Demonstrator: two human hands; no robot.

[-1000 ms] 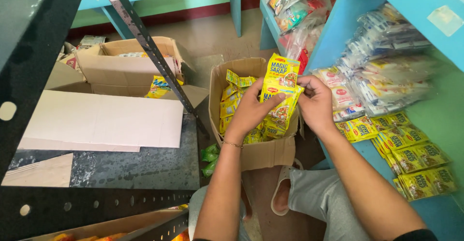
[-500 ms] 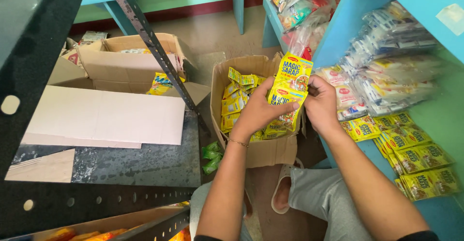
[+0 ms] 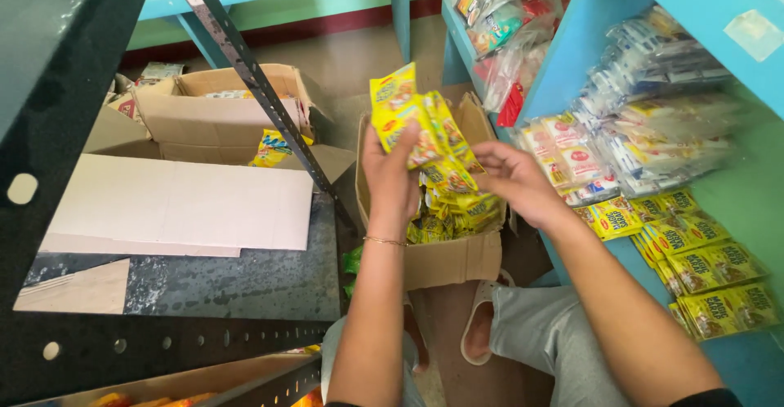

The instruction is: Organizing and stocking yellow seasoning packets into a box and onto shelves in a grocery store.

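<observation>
My left hand [image 3: 390, 174] is raised over a cardboard box [image 3: 453, 258] and grips a strip of joined yellow sachets [image 3: 412, 121] that hangs down into the box. My right hand [image 3: 513, 180] is just to the right of the strip, fingers spread, touching its lower sachets. More yellow sachets [image 3: 457, 211] fill the box. A thin bracelet circles my left wrist.
Blue shelves [image 3: 588, 15] on the right hold yellow sachets [image 3: 702, 264] and clear packets [image 3: 653, 121]. A dark metal rack [image 3: 204, 293] with flat cardboard sheets stands left, with a diagonal brace [image 3: 261, 88]. Another open carton [image 3: 216, 117] sits behind. My knee and sandal [image 3: 482, 325] are below.
My left hand has lifted the sachet strip higher and to the left. My right hand let go of the top and dropped to the lower part of the strip.
</observation>
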